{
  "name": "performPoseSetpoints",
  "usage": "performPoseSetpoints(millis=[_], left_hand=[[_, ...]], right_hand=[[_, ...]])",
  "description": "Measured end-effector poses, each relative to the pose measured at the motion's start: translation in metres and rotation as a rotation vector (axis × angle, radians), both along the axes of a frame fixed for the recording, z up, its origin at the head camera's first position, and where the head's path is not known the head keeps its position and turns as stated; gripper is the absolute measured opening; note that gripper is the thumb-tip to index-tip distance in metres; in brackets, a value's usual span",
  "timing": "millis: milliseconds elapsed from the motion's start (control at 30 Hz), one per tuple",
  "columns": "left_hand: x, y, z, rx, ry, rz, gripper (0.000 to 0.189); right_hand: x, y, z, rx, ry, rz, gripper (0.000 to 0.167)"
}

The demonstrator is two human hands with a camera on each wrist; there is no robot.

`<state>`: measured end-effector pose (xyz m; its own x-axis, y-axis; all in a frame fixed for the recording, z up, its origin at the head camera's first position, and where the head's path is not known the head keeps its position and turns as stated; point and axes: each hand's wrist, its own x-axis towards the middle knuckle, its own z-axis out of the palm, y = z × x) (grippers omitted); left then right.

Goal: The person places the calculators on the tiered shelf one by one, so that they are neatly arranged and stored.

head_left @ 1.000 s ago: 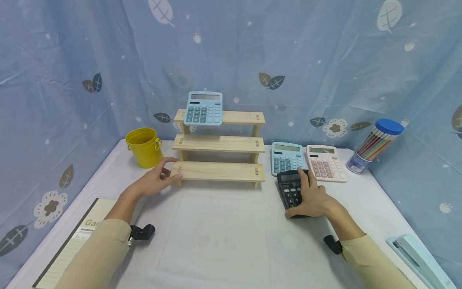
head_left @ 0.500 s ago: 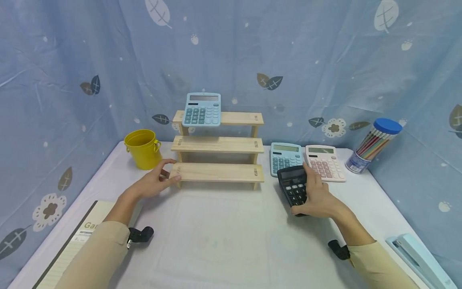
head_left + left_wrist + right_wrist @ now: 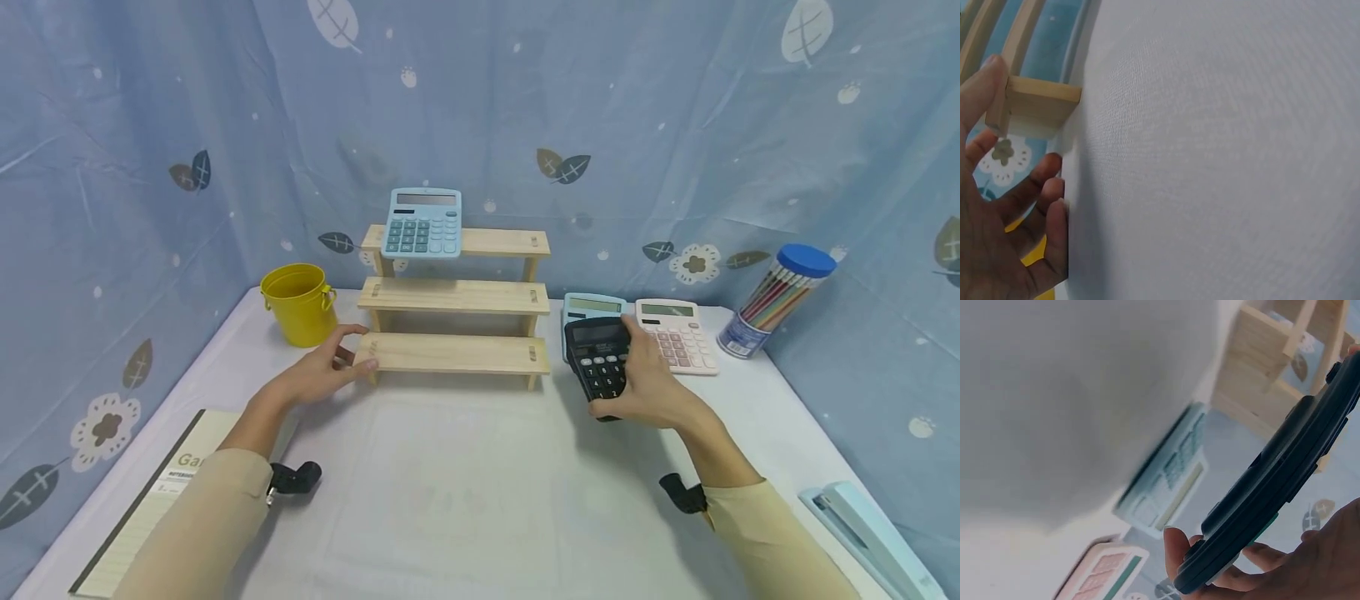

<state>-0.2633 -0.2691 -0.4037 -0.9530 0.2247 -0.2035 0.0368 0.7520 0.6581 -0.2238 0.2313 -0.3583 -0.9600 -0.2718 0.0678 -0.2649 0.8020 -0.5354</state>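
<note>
My right hand (image 3: 651, 379) grips a black calculator (image 3: 597, 360) by its right side, thumb at the near end and fingers at the far end. In the right wrist view the calculator (image 3: 1272, 481) is lifted off the white table, seen edge-on. Behind it a light blue calculator (image 3: 595, 302) is partly covered, beside a pink calculator (image 3: 678, 337). My left hand (image 3: 318, 373) holds the left end of the lowest board of a three-tier wooden shelf (image 3: 457, 353), thumb at the front and index finger behind. Another light blue calculator (image 3: 422, 223) leans on the top tier's left end.
A yellow bucket (image 3: 300, 308) stands left of the shelf. On the left lies a notebook (image 3: 161, 492), partly under the left forearm. A tub of pencils with a blue lid (image 3: 776, 302) is at the back right. At the right front sits a light blue stapler (image 3: 873, 537).
My right hand has raised the black calculator from the table and moved it slightly back and left, where it covers more of the light blue one. My left hand stays on the shelf.
</note>
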Motion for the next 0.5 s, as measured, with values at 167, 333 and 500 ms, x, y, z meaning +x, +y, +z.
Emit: performPoseSetpoints(millis=[167, 333, 500], left_hand=[[-0.003, 0.002, 0.001, 0.013, 0.006, -0.016, 0.08], [-0.003, 0.001, 0.002, 0.013, -0.004, -0.018, 0.08], [-0.002, -0.004, 0.002, 0.027, -0.022, -0.032, 0.079]], right_hand=[[-0.004, -0.002, 0.012, -0.026, 0.002, -0.016, 0.142], [-0.011, -0.006, 0.025, -0.045, -0.019, -0.015, 0.141], [-0.017, -0.019, 0.04, -0.038, -0.026, 0.0, 0.139]])
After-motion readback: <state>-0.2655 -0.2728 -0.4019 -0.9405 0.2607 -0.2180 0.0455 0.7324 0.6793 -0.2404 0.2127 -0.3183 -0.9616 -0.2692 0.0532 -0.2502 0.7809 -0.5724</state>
